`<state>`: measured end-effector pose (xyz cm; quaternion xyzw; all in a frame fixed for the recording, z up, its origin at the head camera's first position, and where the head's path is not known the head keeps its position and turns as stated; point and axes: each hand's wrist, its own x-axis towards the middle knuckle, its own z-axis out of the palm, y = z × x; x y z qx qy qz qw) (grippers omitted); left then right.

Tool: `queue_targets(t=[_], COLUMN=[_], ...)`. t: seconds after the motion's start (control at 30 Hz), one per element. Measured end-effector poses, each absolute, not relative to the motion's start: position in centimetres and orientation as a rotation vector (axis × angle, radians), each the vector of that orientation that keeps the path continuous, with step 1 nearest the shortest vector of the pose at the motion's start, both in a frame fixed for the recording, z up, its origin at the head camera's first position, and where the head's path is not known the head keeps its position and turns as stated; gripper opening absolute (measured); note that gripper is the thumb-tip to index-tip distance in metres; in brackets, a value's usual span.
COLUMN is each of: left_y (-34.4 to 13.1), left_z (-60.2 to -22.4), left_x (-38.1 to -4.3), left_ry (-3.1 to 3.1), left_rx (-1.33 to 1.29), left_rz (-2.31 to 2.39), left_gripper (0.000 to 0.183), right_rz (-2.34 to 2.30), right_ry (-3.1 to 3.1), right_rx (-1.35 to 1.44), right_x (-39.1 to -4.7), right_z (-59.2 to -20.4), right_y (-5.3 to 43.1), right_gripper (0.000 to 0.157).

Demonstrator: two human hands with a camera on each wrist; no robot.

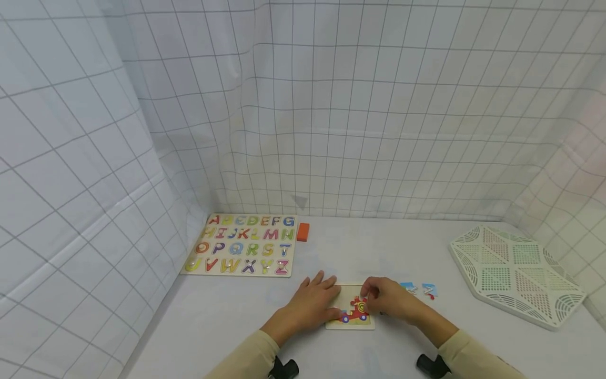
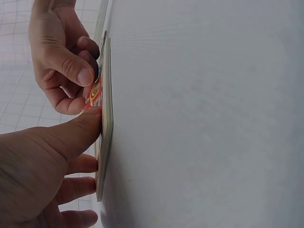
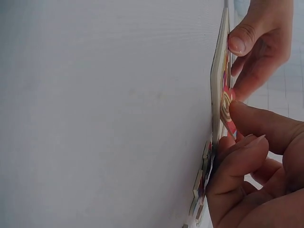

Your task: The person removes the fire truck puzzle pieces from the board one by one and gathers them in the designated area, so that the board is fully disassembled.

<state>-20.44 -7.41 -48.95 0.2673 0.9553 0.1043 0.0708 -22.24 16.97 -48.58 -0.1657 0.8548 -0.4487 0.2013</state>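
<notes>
A small wooden jigsaw board (image 1: pixel 340 296) lies flat on the table with part of a red car picture (image 1: pixel 349 317) along its lower side. My left hand (image 1: pixel 312 303) rests on the board's left edge with fingers spread and thumb on the lower left corner. At the board's right side my right hand (image 1: pixel 390 299) pinches a red puzzle piece with a yellow spiral (image 3: pixel 227 103) between thumb and fingers. The piece is tilted against the board; whether it sits fully in the picture is hidden by the fingers.
Several loose blue puzzle pieces (image 1: pixel 429 290) lie right of the board, partly behind my right hand. An alphabet board (image 1: pixel 258 271) stands at the left, with an orange block (image 1: pixel 303 232) beside it. A white perforated tray (image 1: pixel 516 273) lies at the right. Gridded curtains (image 1: pixel 379 131) enclose the table.
</notes>
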Motion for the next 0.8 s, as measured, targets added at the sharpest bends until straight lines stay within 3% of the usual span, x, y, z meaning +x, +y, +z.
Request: queue_targets(t=[0.3, 0.8], left_y=[-7.4, -7.5], left_z=[-49.1, -49.1], left_x=[-20.5, -20.3], left_ry=[2.88, 2.907], left_rx=[0.823, 0.846], left_rz=[0.303, 0.265], left_gripper=[0.058, 0.058], right_rz=[-1.328, -1.519], right_ry=[2.315, 2.154], right_rx=[-0.407, -0.352], right_x=[-22.3, -22.5], right_z=[-48.5, -48.3], right_y=[16.7, 17.8], right_gripper=[0.008, 0.017])
